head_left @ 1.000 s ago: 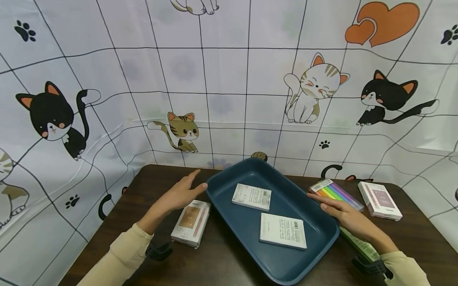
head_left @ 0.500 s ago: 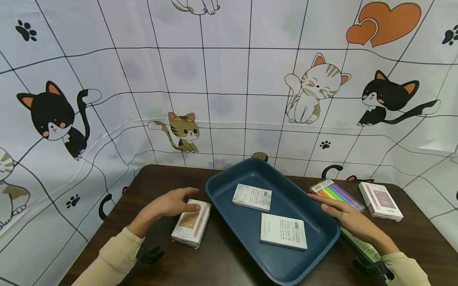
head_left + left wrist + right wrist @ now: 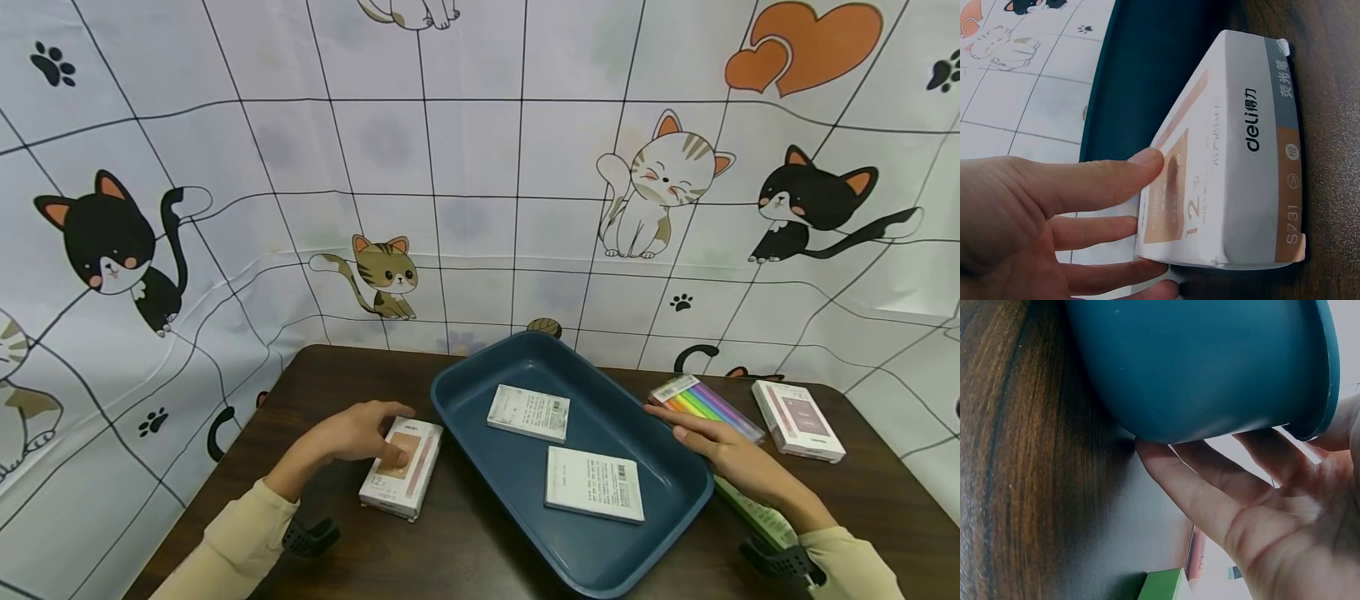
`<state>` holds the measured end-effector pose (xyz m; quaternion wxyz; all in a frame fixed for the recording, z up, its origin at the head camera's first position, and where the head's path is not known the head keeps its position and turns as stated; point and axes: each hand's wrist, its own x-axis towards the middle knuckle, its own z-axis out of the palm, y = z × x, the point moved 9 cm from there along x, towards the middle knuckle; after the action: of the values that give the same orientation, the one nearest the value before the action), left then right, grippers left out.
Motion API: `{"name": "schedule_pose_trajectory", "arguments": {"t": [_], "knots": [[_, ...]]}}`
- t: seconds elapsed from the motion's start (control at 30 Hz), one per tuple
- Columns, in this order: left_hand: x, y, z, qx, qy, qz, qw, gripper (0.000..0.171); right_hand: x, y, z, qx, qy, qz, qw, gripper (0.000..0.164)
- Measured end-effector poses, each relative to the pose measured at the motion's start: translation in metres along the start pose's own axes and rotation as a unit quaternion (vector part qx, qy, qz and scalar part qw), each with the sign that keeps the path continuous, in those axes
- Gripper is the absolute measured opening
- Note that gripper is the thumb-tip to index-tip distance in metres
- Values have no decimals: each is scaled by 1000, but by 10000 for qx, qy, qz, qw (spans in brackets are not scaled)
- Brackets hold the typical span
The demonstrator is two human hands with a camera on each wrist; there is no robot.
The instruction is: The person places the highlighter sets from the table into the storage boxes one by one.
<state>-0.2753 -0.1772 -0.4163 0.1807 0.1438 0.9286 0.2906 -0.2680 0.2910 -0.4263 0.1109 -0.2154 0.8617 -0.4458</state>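
in the right wrist view, tray (image 3: 1204, 369) partly hides straight-fingered right hand (image 3: 1272, 506); left hand (image 3: 352, 433), fingers loosely spread, has lowered over white box (image 3: 405, 483)

The rectangular plastic tray (image 3: 517, 475) is a plain deep blue, the wood-grain table (image 3: 450, 550) dark brown. The white cardboard box with a tan panel (image 3: 1235, 169) carries black lettering — and, on one side, grey and brown bands. The flat clear pack (image 3: 708, 407) shows rainbow stripes — orange, yellow, green, purple. The white hanging sheet (image 3: 472, 158) has a black grid, orange hearts and black, white and olive cats.
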Motion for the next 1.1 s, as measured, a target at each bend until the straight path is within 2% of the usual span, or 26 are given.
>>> {"name": "schedule_pose_trajectory", "arguments": {"t": [0.17, 0.5, 0.63, 0.77, 1.1], "knots": [[1, -3, 0, 233, 127, 34, 9996, 73, 1, 0, 0, -50, -2, -18, 10000, 45], [4, -9, -7, 145, 415, -9, 9990, 72, 5, 1, -1, 0, 7, 0, 10000, 44], [4, -11, -7, 204, 473, -7, 9987, 70, 6, 0, 0, 198, -61, 21, 9998, 44], [4, -11, -7, 164, 459, 7, 9988, 69, 5, 1, 1, 412, -108, 12, 9991, 44], [3, -5, -1, 339, 136, 175, 9992, 69, 1, 2, 1, 228, -60, 40, 9997, 44]]}}
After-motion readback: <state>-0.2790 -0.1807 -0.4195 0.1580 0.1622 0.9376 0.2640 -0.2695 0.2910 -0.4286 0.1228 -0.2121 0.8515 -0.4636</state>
